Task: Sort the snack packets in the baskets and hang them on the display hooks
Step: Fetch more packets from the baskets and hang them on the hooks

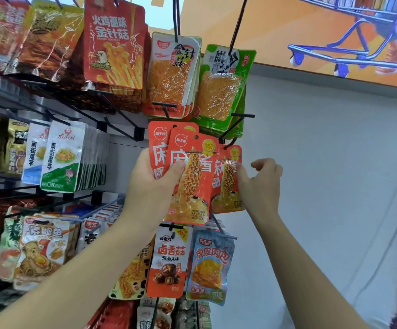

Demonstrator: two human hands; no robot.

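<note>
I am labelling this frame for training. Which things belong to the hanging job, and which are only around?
Job: left hand, gripping two orange-red packets; right hand, at the matching packet on its hook.
Around: green packets; blue packet; mushroom packet; shopping-cart poster.

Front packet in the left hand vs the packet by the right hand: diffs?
Front packet is gripped by the left hand, thumb across its face; right packet only meets the thumb of the right hand at its edge. Front packet overlaps the right packet and shows larger. Both: same orange-red print.
</note>
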